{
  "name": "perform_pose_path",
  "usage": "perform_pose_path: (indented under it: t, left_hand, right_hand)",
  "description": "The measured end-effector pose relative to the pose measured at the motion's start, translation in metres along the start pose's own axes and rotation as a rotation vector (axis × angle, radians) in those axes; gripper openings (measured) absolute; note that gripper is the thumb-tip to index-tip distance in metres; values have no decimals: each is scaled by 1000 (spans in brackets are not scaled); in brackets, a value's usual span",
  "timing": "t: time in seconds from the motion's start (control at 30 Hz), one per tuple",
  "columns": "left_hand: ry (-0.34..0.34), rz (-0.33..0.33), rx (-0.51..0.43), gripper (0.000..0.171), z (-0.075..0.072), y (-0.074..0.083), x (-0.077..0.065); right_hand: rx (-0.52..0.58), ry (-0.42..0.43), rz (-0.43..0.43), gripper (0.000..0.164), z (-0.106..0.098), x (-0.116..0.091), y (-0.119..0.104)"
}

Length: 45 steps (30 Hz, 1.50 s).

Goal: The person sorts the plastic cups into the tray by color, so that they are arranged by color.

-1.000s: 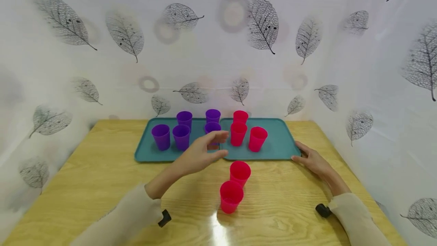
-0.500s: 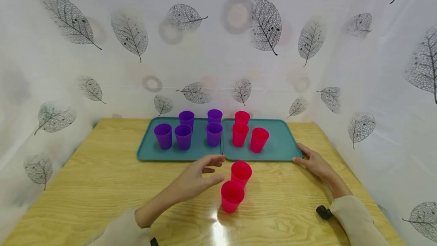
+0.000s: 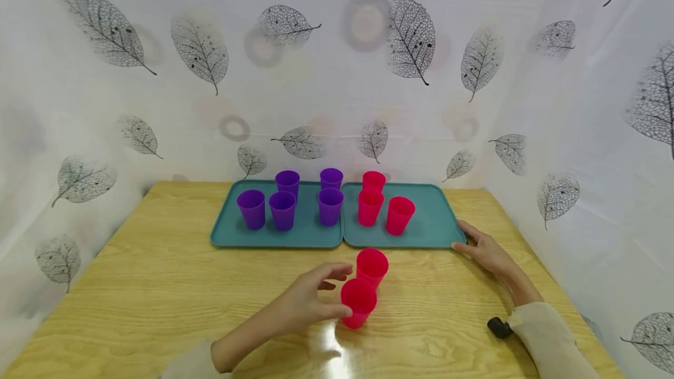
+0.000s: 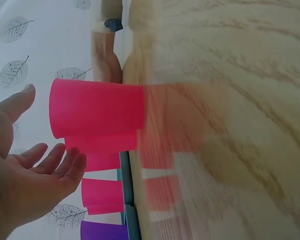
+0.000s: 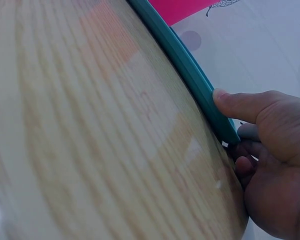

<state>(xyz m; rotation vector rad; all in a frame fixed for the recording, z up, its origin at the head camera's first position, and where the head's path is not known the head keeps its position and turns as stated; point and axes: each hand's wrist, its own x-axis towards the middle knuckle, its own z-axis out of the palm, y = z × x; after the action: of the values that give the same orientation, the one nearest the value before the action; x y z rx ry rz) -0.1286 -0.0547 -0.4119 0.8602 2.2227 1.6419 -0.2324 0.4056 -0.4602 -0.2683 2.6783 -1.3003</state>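
Note:
My left hand (image 3: 306, 303) is beside the nearer pinkish-red cup (image 3: 358, 306), thumb and fingers spread on either side of its near wall. In the left wrist view a gap shows between the fingers and that cup (image 4: 97, 107). A second pinkish-red cup (image 3: 371, 266) stands upright just behind it. My right hand (image 3: 487, 252) grips the front right corner of the right teal tray (image 3: 434, 233); the right wrist view shows the thumb on the tray's edge (image 5: 190, 75) and the fingers bent around the corner. Several red cups (image 3: 400, 216) stand on that tray.
A left teal tray (image 3: 226, 233) adjoins the right one and carries several upright purple cups (image 3: 282, 212). Both trays lie near the back of the wooden table (image 3: 174, 274). A leaf-patterned white curtain (image 3: 326, 92) hangs behind and at both sides.
My left hand has drawn back from the trays toward me, down to the nearer pinkish-red cup. The right hand stays at the tray corner, and the cups have not moved.

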Motion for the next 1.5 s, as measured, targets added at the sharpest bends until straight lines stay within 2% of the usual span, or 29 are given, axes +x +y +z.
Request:
perform_pose_path:
  t: [0.17,0.37,0.83,1.1,1.3,1.5]
  left_hand:
    - [-3,19,43,70,4,2,-1]
    - [-24,-3,67,69,6,0,1]
    - [-47,-42,43,68,12,-8,4]
    - [-52,-46,24,61,14,-10,4]
    - [-57,-78,-3,59,8,-3,-2]
    - [-47,-70,-55,58,-9,11,-8]
  right_hand:
    - [2,-3,2,83,0,-1,0]
    - [25,-4,7,83,0,-1,0]
    - [38,-5,21,84,0,1,1]
    - [44,2,17,84,0,1,2]
    - [36,-3,14,84,-1,0,2]
    - [40,-3,18,84,-1,1,2]
